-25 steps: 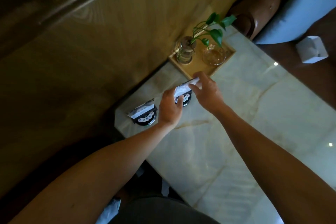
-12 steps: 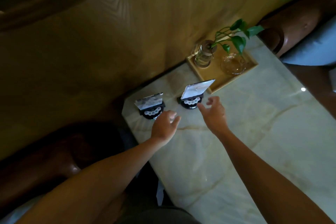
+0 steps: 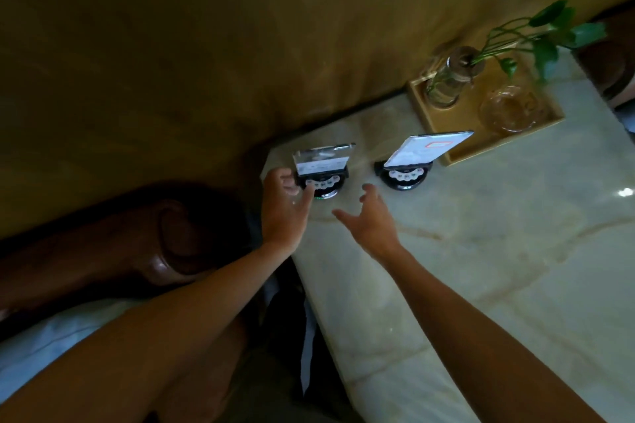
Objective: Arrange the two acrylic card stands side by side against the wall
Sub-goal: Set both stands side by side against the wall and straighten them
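Two acrylic card stands on round black bases stand on the pale marble table (image 3: 481, 251), close to the wooden wall. The left card stand (image 3: 323, 165) is near the table's left corner; the right card stand (image 3: 419, 153) stands a short gap away, beside a wooden tray. My left hand (image 3: 283, 206) is at the left stand's base, fingers apart and curled toward it, thumb touching or nearly touching the base. My right hand (image 3: 372, 220) hovers open in front of the gap between the stands, holding nothing.
A wooden tray (image 3: 457, 154) at the wall holds a glass bottle (image 3: 446, 82) with a green plant cutting and a glass bowl (image 3: 508, 108). A dark wooden armrest (image 3: 165, 237) lies left of the table. The wooden wall (image 3: 240, 45) runs behind everything.
Both hands let go of the right stand a second ago and drew back. Since then they have shifted left; my left hand has reached the left stand's base.
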